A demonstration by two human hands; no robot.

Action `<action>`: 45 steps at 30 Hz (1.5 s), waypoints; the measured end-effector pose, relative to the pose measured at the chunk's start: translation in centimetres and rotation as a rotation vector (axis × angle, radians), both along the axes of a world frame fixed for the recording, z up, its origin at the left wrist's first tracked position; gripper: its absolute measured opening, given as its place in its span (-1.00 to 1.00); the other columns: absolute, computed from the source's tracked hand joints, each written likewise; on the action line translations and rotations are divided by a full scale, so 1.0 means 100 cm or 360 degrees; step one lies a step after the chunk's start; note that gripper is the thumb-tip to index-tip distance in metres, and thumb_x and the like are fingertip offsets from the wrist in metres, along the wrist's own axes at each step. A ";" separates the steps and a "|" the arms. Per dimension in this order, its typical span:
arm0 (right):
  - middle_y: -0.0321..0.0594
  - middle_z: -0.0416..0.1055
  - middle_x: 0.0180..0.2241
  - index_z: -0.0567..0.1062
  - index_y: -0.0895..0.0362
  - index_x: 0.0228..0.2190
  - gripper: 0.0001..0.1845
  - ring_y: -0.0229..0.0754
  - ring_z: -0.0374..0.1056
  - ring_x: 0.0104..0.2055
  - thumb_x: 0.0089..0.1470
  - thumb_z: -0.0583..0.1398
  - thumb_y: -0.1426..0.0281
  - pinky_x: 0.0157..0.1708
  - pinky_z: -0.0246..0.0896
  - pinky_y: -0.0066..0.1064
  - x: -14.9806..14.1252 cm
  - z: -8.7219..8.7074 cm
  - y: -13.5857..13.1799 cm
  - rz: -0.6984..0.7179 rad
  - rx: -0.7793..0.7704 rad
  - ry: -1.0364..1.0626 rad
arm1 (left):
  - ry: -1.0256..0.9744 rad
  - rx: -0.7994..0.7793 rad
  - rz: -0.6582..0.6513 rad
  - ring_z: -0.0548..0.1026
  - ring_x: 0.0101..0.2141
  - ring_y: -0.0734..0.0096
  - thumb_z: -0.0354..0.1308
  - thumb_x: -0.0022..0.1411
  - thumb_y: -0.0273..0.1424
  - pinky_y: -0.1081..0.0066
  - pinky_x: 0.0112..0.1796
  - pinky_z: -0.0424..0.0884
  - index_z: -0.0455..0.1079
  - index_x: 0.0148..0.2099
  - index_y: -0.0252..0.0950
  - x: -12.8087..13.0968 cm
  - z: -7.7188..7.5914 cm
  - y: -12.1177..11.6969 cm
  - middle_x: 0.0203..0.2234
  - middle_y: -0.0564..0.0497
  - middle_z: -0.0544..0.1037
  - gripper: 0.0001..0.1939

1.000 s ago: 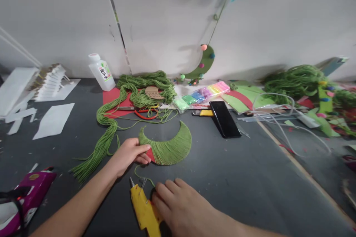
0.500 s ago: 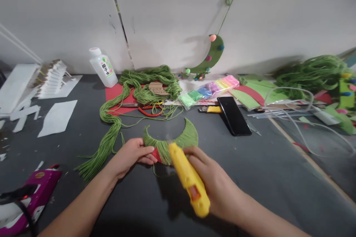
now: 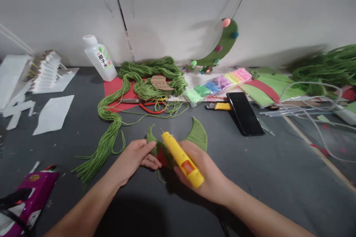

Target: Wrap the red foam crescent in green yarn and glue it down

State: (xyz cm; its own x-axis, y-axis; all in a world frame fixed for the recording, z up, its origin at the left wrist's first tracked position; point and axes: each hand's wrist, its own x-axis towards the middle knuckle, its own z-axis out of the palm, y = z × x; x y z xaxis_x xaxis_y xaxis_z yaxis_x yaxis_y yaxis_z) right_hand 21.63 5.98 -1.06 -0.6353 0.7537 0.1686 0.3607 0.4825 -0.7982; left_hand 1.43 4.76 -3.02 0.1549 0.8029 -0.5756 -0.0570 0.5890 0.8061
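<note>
A crescent wrapped in green yarn (image 3: 198, 133) lies low over the dark table, a patch of red showing near its lower middle. Its left part is pinched between the thumb and fingers of my left hand (image 3: 141, 154). My right hand (image 3: 201, 168) is closed round a yellow glue gun (image 3: 178, 153), whose thin metal nozzle points up and left above the crescent's inner curve. The glue gun and right hand cover the crescent's middle. A loose strand of green yarn hangs below the red patch.
Behind are a green yarn bundle (image 3: 111, 133), red-handled scissors (image 3: 152, 108), a bag of coloured pom-poms (image 3: 217, 87), a yellow cutter (image 3: 222, 106) and a black phone (image 3: 245, 114). A white bottle (image 3: 100, 61) stands back left; a purple box (image 3: 39, 196) lies front left.
The glue gun has moved up and left, and my right hand now covers more of the crescent's middle. My left hand keeps its hold, slightly shifted right. The view has turned a little.
</note>
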 end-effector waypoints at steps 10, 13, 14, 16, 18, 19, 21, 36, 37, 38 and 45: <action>-0.23 0.39 -0.49 0.35 0.06 -0.47 -0.96 -0.21 0.32 -0.51 0.01 0.15 0.39 -0.56 0.26 -0.43 0.020 0.017 -0.024 -0.0046 -0.0298 -0.0138 | 0.0190 -0.0024 -0.0062 0.49 -0.67 0.42 0.05 0.18 -0.14 0.49 -0.58 0.37 0.23 -0.45 -0.27 0.001 -0.004 0.002 -0.73 0.02 0.54 -0.69; -0.22 0.38 -0.52 0.35 0.04 -0.47 -0.94 -0.19 0.31 -0.53 0.04 0.14 0.36 -0.59 0.25 -0.40 0.016 0.016 -0.029 -0.0127 -0.0194 -0.0123 | 0.0179 -0.0043 -0.0066 0.49 -0.67 0.41 0.02 0.20 -0.12 0.48 -0.58 0.38 0.22 -0.43 -0.26 0.000 -0.005 0.003 -0.73 0.01 0.55 -0.68; -0.23 0.37 -0.54 0.36 0.04 -0.46 -0.93 -0.18 0.31 -0.55 0.04 0.13 0.35 -0.59 0.24 -0.39 0.016 0.015 -0.029 -0.0153 -0.0166 -0.0126 | 0.0173 -0.0042 -0.0066 0.49 -0.67 0.40 0.01 0.20 -0.12 0.47 -0.58 0.38 0.22 -0.43 -0.26 -0.001 -0.005 0.003 -0.73 0.01 0.55 -0.68; -0.25 0.37 -0.57 0.40 0.02 -0.44 -0.93 -0.18 0.29 -0.57 0.04 0.14 0.31 -0.60 0.23 -0.38 0.017 0.012 -0.030 -0.0163 -0.0173 -0.0165 | 0.0152 -0.0033 -0.0068 0.50 -0.66 0.40 0.01 0.20 -0.12 0.47 -0.57 0.40 0.24 -0.42 -0.27 -0.001 -0.005 0.003 -0.72 0.01 0.55 -0.68; -0.28 0.36 -0.59 0.42 0.01 -0.43 -0.93 -0.22 0.27 -0.61 0.03 0.16 0.30 -0.64 0.21 -0.42 0.018 0.009 -0.029 -0.0149 -0.0254 -0.0239 | 0.0130 -0.0021 -0.0068 0.52 -0.65 0.39 0.02 0.20 -0.12 0.47 -0.56 0.41 0.27 -0.42 -0.28 -0.002 -0.005 0.003 -0.71 0.01 0.55 -0.67; -0.31 0.35 -0.61 0.43 0.01 -0.44 -0.92 -0.24 0.24 -0.63 0.02 0.17 0.29 -0.67 0.18 -0.44 0.018 0.007 -0.028 -0.0145 -0.0295 -0.0275 | 0.0121 -0.0017 -0.0068 0.52 -0.64 0.38 0.02 0.19 -0.12 0.47 -0.56 0.42 0.28 -0.41 -0.29 -0.002 -0.005 0.003 -0.71 0.01 0.56 -0.67; -0.35 0.32 -0.64 0.42 0.04 -0.48 -0.88 -0.30 0.19 -0.67 0.03 0.16 0.28 -0.68 0.15 -0.48 0.017 0.006 -0.026 -0.0144 -0.0364 -0.0354 | 0.0114 -0.0015 -0.0061 0.53 -0.64 0.37 0.03 0.19 -0.11 0.47 -0.56 0.42 0.28 -0.40 -0.30 -0.002 -0.005 0.004 -0.70 0.00 0.56 -0.66; -0.37 0.27 -0.62 0.34 0.12 -0.54 -0.75 -0.36 0.09 -0.61 0.11 0.06 0.28 -0.60 0.07 -0.54 0.010 0.011 -0.020 -0.0091 -0.0550 -0.0600 | 0.0083 -0.0015 -0.0055 0.52 -0.67 0.43 0.01 0.23 -0.20 0.54 -0.60 0.41 0.28 -0.43 -0.29 -0.003 -0.005 0.004 -0.71 0.01 0.57 -0.71; -0.37 0.27 -0.62 0.33 0.12 -0.54 -0.75 -0.36 0.10 -0.61 0.11 0.07 0.28 -0.59 0.07 -0.54 0.010 0.011 -0.020 -0.0087 -0.0550 -0.0606 | 0.0081 -0.0012 -0.0054 0.52 -0.67 0.44 0.01 0.23 -0.20 0.54 -0.60 0.41 0.28 -0.43 -0.29 -0.002 -0.005 0.004 -0.71 0.01 0.57 -0.71; -0.37 0.27 -0.62 0.32 0.12 -0.54 -0.75 -0.36 0.10 -0.61 0.10 0.07 0.28 -0.59 0.06 -0.54 0.010 0.011 -0.020 -0.0089 -0.0546 -0.0613 | 0.0080 -0.0010 -0.0055 0.52 -0.67 0.44 0.01 0.24 -0.21 0.54 -0.60 0.41 0.28 -0.42 -0.29 -0.002 -0.005 0.004 -0.71 0.01 0.57 -0.71; -0.38 0.25 -0.63 0.29 0.11 -0.57 -0.73 -0.37 0.08 -0.63 0.11 0.07 0.28 -0.60 0.03 -0.54 0.010 0.010 -0.020 -0.0087 -0.0518 -0.0610 | 0.0090 -0.0021 -0.0059 0.51 -0.67 0.44 -0.01 0.24 -0.22 0.54 -0.60 0.42 0.27 -0.43 -0.29 -0.003 -0.005 0.004 -0.72 0.01 0.56 -0.71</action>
